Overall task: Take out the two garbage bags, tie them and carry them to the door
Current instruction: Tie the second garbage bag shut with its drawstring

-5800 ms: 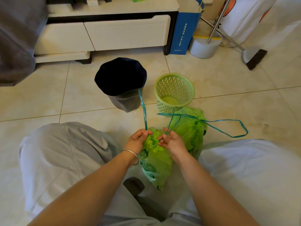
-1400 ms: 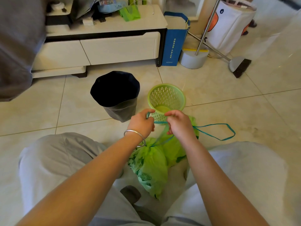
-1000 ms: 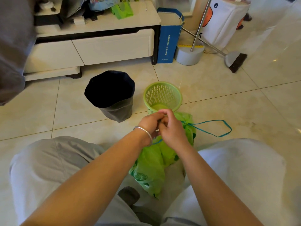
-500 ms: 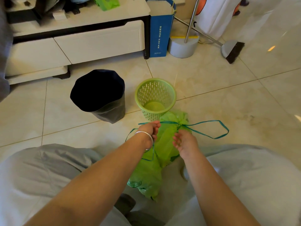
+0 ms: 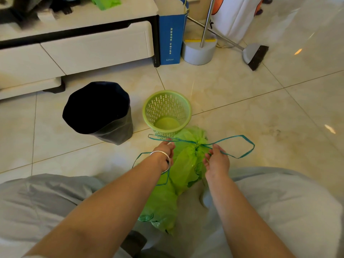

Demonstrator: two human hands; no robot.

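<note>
Two light green garbage bags lie on the floor between my knees. The far bag [image 5: 189,138] is cinched at its neck by a teal drawstring [image 5: 242,146] that loops out to both sides. The near bag [image 5: 163,202] lies towards me, with another teal loop [image 5: 141,159] by my left wrist. My left hand [image 5: 164,153], wearing a silver bangle, pinches the drawstring left of the cinched neck. My right hand [image 5: 216,161] has its fingers curled on the drawstring just right of the neck. The green plastic basket [image 5: 167,110] stands bare behind the bags.
A bin with a black liner [image 5: 96,108] stands left of the basket. Behind are a white low cabinet [image 5: 93,51], a blue paper bag [image 5: 171,40], a round white stand base [image 5: 199,51] and a broom head [image 5: 255,54]. My grey-trousered knees flank the bags.
My hands were together over the bag's neck a second ago and have moved apart, drawing the drawstring out sideways. The neck is now cinched. The view has tilted down slightly.
</note>
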